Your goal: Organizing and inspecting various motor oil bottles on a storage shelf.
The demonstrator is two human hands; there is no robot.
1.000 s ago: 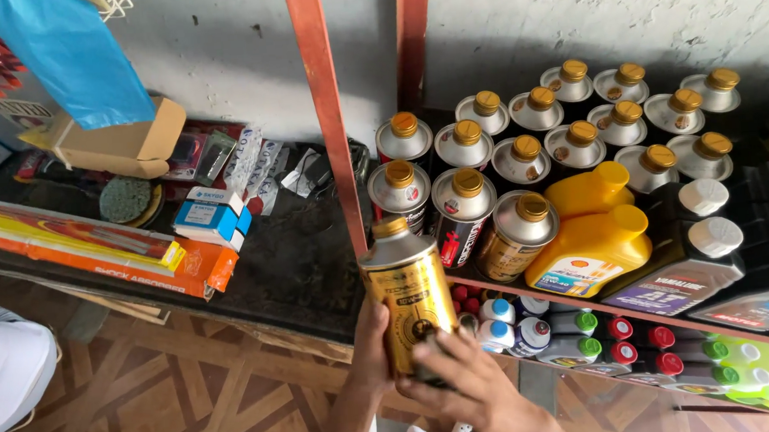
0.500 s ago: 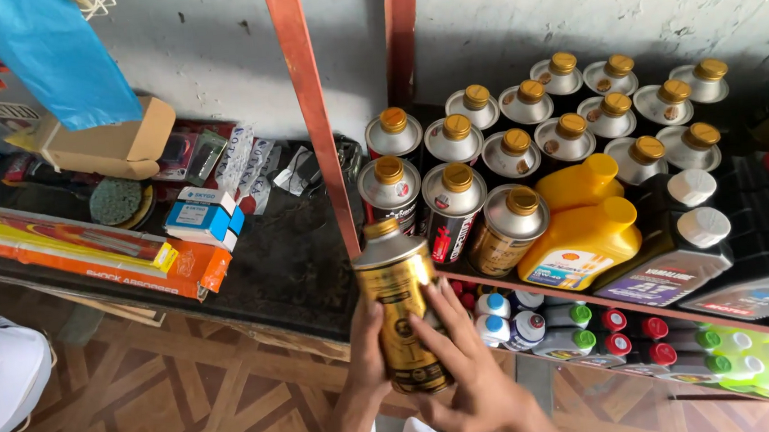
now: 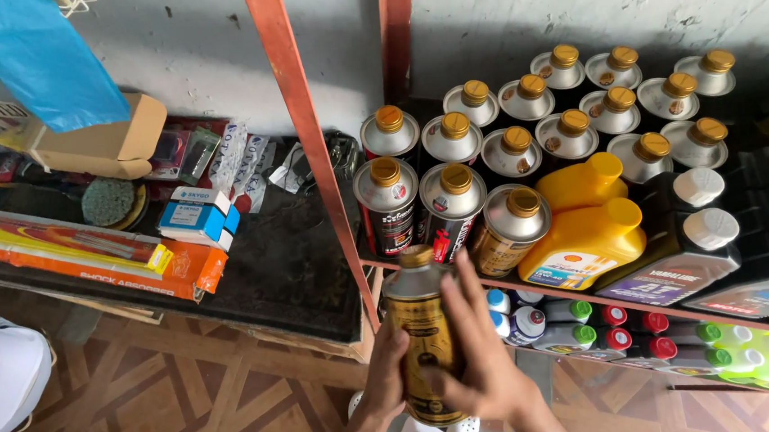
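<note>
Both hands are clamped on a gold can (image 3: 422, 344), held upright just off the front edge of the shelf (image 3: 588, 294); the left hand (image 3: 385, 374) wraps its left side; the right hand (image 3: 483, 362) spreads fingers across its front; capped cans (image 3: 456, 202) crowd the shelf behind.

The can's (image 3: 422, 344) lower label hides behind the right hand (image 3: 483, 362); both forearms run off the bottom edge; the lower-shelf bottles (image 3: 590, 314) are half hidden.

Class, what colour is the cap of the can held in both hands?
Gold, on the can; the head view shows it best.
</note>
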